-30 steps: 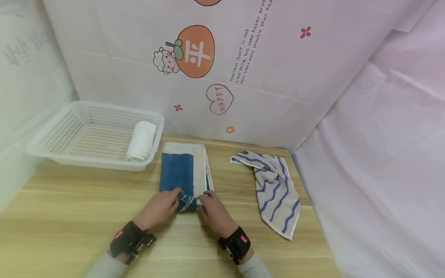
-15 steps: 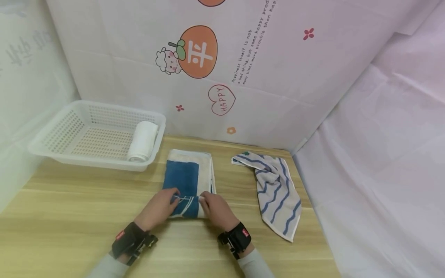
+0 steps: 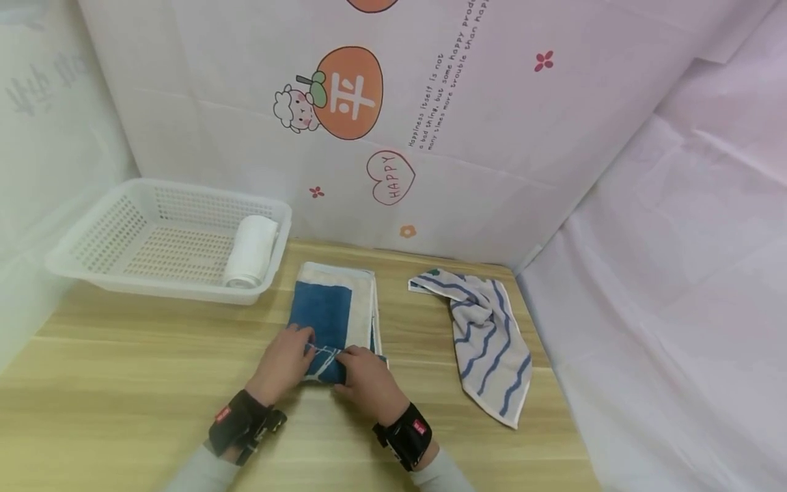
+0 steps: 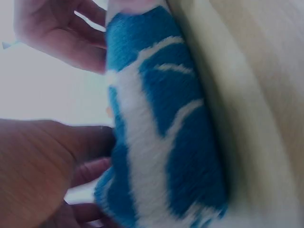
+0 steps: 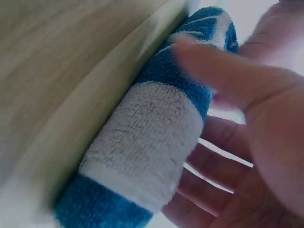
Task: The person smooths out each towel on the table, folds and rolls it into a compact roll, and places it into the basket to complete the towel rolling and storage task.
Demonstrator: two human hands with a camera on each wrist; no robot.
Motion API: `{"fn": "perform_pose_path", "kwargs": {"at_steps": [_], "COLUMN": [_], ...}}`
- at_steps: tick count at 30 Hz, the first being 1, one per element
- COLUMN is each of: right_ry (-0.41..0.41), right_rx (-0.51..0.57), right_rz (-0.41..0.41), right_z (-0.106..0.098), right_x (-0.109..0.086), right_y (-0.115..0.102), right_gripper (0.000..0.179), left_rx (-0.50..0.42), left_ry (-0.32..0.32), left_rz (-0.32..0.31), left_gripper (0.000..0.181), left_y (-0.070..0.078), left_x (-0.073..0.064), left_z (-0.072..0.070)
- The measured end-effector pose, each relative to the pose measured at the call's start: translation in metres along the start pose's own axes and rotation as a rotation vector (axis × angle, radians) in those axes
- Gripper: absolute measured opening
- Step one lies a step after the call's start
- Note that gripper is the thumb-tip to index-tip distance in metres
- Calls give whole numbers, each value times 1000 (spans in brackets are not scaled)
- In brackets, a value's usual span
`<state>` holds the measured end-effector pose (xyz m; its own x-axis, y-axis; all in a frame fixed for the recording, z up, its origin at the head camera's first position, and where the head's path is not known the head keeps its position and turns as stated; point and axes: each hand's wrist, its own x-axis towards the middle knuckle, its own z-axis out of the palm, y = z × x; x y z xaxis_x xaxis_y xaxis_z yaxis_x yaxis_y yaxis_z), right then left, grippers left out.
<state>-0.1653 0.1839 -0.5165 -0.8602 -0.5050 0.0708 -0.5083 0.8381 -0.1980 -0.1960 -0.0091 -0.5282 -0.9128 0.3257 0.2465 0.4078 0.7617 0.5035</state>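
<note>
A folded blue and cream towel (image 3: 322, 307) lies on the table, its near end turned up into a thick roll (image 4: 161, 128) with pale lines on blue. At the roll's left end, my left hand (image 3: 283, 362) grips it with bent fingers. My right hand (image 3: 367, 383) holds the roll farther right, partly covering it in the head view. In the right wrist view the right thumb (image 5: 209, 66) lies across the near side of the roll, while the other fingers reach along its far side. The flat part of the towel stretches away behind both hands.
At the back left stands a white perforated basket (image 3: 154, 287) with a rolled white towel (image 3: 252, 249) inside. A crumpled striped towel (image 3: 492, 335) lies to the right on the wooden table (image 3: 154, 396). Printed white sheets (image 3: 467, 184) hang behind and at the sides.
The towel has shifted slightly right and toward me, then stayed about there. My right hand has slid left along the roll, from its right end toward the middle. The striped towel stays put.
</note>
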Motion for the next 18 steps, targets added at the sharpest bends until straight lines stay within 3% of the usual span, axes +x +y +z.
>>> {"fn": "perform_pose_path", "kwargs": {"at_steps": [4,7,11,14,18], "right_ry": [-11,-18,-89,-140,-72], "right_rx": [-1,37,178,293,329], "right_rz": [-11,-43,-91,-105,-83], "right_z": [0,-2,-2,1,1], "right_x": [4,10,19,22,22], "right_y": [3,12,23,29,31], "right_gripper": [28,18,15,22,26], "left_rx": [60,83,101,67,-17], "left_ry": [23,-14,-78,-129,-182], "left_rz": [175,248,245,204,136], "left_gripper": [21,29,36,32,18], "left_y": [5,6,4,0,-8], "left_x": [-4,-8,-12,-12,-6], "left_z": [-7,-10,-11,-10,-8]}}
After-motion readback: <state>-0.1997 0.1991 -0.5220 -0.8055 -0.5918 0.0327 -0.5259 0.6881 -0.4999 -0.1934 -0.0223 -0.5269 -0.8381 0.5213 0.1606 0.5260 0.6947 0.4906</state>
